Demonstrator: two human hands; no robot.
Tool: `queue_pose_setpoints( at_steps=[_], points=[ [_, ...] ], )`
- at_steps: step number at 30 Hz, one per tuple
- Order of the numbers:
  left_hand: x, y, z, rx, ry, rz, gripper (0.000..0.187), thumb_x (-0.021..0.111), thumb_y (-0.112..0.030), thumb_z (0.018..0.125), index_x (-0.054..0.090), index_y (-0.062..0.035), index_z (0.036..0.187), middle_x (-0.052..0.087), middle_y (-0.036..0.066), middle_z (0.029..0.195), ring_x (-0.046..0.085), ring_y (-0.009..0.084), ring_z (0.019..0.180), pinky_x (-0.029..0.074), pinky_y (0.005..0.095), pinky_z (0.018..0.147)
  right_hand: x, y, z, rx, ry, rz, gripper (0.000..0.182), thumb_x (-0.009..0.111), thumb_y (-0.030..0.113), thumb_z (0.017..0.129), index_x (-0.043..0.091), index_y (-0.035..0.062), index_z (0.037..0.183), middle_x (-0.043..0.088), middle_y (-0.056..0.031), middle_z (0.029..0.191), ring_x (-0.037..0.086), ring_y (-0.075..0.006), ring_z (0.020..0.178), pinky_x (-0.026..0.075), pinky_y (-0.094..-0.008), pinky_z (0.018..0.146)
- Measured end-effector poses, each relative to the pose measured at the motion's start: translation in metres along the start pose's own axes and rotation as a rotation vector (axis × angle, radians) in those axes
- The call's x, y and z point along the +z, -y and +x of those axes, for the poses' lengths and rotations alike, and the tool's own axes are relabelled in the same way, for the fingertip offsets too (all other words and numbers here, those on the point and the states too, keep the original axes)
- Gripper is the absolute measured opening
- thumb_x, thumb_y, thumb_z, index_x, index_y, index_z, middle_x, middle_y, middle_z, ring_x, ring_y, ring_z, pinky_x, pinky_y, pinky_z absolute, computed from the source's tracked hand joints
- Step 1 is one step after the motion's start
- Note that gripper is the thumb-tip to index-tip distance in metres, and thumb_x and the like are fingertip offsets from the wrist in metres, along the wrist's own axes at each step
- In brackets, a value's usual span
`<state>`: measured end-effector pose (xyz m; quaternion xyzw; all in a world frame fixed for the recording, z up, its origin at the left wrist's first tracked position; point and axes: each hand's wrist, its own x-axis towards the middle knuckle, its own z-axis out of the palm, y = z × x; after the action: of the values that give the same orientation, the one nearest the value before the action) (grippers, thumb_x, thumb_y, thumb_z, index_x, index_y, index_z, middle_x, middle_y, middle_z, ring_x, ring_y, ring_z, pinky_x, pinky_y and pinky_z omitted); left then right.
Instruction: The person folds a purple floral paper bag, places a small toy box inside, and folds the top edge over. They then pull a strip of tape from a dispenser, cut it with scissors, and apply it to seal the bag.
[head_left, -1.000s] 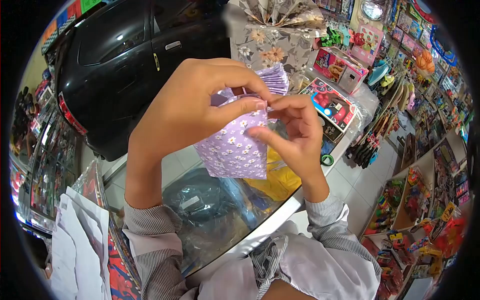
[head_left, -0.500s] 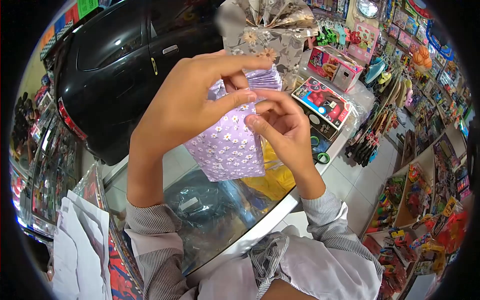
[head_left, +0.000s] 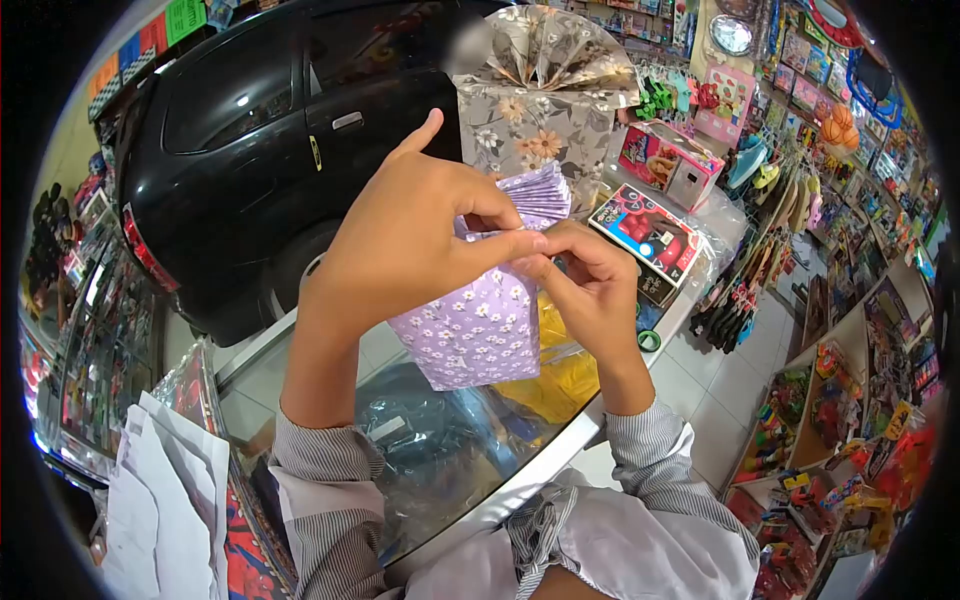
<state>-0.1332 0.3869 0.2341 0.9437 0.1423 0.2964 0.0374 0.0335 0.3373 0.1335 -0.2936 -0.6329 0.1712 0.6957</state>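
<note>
A gift wrapped in purple daisy-print paper [head_left: 475, 335] stands upright in front of me on the glass counter, with a pleated paper fan [head_left: 540, 192] at its top. My left hand [head_left: 425, 225] reaches across the gift's upper left, thumb and forefinger pinched together and another finger raised. Its fingertips meet those of my right hand [head_left: 595, 285], also pinched, near the base of the fan. Whatever lies between the fingertips is too small or hidden to make out. The left hand covers part of the gift's upper side.
Behind stands a larger gift in grey floral paper [head_left: 535, 130], beside a big black toy car [head_left: 230, 150]. Boxed toys [head_left: 648, 232] and a roll of green tape [head_left: 648, 341] lie at right. Plastic-wrapped goods [head_left: 430, 425] show under the glass. White papers [head_left: 165, 500] are at left.
Both hands' fingertips have come together in a pinch near the fan's base, and a left finger has lifted. The right hand no longer spreads along the gift's right edge. The view has shifted slightly.
</note>
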Motion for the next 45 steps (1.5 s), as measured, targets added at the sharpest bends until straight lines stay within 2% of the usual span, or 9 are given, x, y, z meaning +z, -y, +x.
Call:
queue_pose_setpoints(
  at_steps=[5, 6, 10, 13, 20, 27, 36, 40, 45],
  points=[
    [-0.030, 0.006, -0.016, -0.116, -0.088, -0.104, 0.040, 0.075, -0.028, 0.068, 0.065, -0.0080, 0.101, 0.066, 0.003, 0.085, 0.062, 0.0167, 0.086, 0.009, 0.0532, 0.109, -0.004, 0.006, 0.004, 0.073, 0.007, 0.024, 0.003, 0.063, 0.000, 0.081, 0.063, -0.0029, 0.082, 0.060, -0.0048, 0.082, 0.056, -0.0086, 0.074, 0.043, -0.0221, 0.066],
    [-0.040, 0.015, -0.023, -0.114, -0.015, -0.043, 0.065, 0.079, -0.027, 0.063, 0.053, -0.0062, 0.119, 0.063, 0.005, 0.098, 0.059, 0.0168, 0.094, 0.021, 0.0481, 0.107, -0.006, 0.003, 0.004, 0.055, 0.011, 0.043, 0.002, 0.062, -0.001, 0.082, 0.062, -0.0027, 0.083, 0.060, -0.0044, 0.083, 0.056, -0.0083, 0.074, 0.043, -0.0219, 0.066],
    [-0.023, 0.027, -0.037, -0.271, 0.044, -0.537, 0.082, 0.084, -0.016, 0.058, 0.041, -0.0045, 0.127, 0.059, 0.006, 0.101, 0.057, 0.0121, 0.093, 0.043, 0.0290, 0.086, -0.013, -0.004, 0.005, 0.046, 0.012, 0.168, 0.005, 0.060, -0.001, 0.084, 0.059, -0.0022, 0.089, 0.058, -0.0032, 0.088, 0.055, -0.0072, 0.076, 0.043, -0.0210, 0.067],
    [-0.008, 0.027, -0.035, -0.506, 0.058, -0.562, 0.072, 0.079, -0.005, 0.064, 0.043, -0.0028, 0.125, 0.059, 0.004, 0.095, 0.059, 0.0096, 0.083, 0.045, 0.0229, 0.078, -0.007, 0.006, 0.008, 0.082, -0.047, 0.248, 0.017, 0.060, 0.001, 0.085, 0.057, -0.0024, 0.100, 0.058, -0.0036, 0.092, 0.055, -0.0068, 0.080, 0.044, -0.0205, 0.070],
    [0.052, 0.033, -0.057, -0.206, -0.520, -0.874, 0.031, 0.070, 0.006, 0.071, 0.045, -0.0046, 0.085, 0.056, 0.008, 0.093, 0.055, 0.0116, 0.089, 0.044, 0.0248, 0.079, -0.011, 0.000, 0.011, 0.042, -0.111, 0.133, 0.020, 0.059, -0.001, 0.085, 0.058, -0.0029, 0.104, 0.059, -0.0037, 0.093, 0.055, -0.0076, 0.081, 0.044, -0.0206, 0.072],
    [0.070, 0.041, -0.067, 0.099, -0.517, -0.623, 0.020, 0.065, 0.006, 0.077, 0.053, 0.0017, 0.093, 0.056, 0.011, 0.099, 0.052, 0.0137, 0.092, 0.041, 0.0259, 0.080, -0.016, 0.000, 0.009, 0.022, -0.161, 0.101, 0.018, 0.061, -0.001, 0.084, 0.059, -0.0026, 0.102, 0.058, -0.0022, 0.089, 0.054, -0.0062, 0.081, 0.043, -0.0201, 0.071],
    [0.070, 0.025, -0.060, -0.163, -0.666, -1.159, 0.027, 0.062, 0.007, 0.081, 0.055, 0.0031, 0.106, 0.058, 0.004, 0.091, 0.054, 0.0086, 0.081, 0.044, 0.0212, 0.075, -0.014, 0.003, 0.007, 0.047, -0.176, 0.115, 0.027, 0.067, -0.004, 0.077, 0.059, -0.0016, 0.103, 0.059, -0.0032, 0.087, 0.054, -0.0068, 0.078, 0.044, -0.0186, 0.069],
    [0.053, 0.023, -0.059, -0.415, -0.447, -1.194, 0.031, 0.060, 0.004, 0.082, 0.054, 0.0068, 0.112, 0.057, 0.003, 0.088, 0.052, 0.0066, 0.080, 0.041, 0.0183, 0.072, -0.015, 0.004, 0.006, 0.111, -0.166, 0.116, 0.030, 0.072, -0.004, 0.072, 0.062, -0.0012, 0.100, 0.061, -0.0047, 0.086, 0.056, -0.0080, 0.076, 0.045, -0.0190, 0.068],
    [0.048, 0.036, -0.062, -0.181, -0.448, -0.845, 0.014, 0.065, 0.005, 0.077, 0.063, 0.0049, 0.091, 0.061, 0.006, 0.084, 0.053, 0.0086, 0.074, 0.044, 0.0212, 0.071, -0.019, 0.006, 0.009, 0.081, -0.150, 0.019, 0.024, 0.071, -0.006, 0.072, 0.064, -0.0030, 0.094, 0.064, -0.0072, 0.086, 0.060, -0.0101, 0.077, 0.049, -0.0216, 0.069]
  ],
)
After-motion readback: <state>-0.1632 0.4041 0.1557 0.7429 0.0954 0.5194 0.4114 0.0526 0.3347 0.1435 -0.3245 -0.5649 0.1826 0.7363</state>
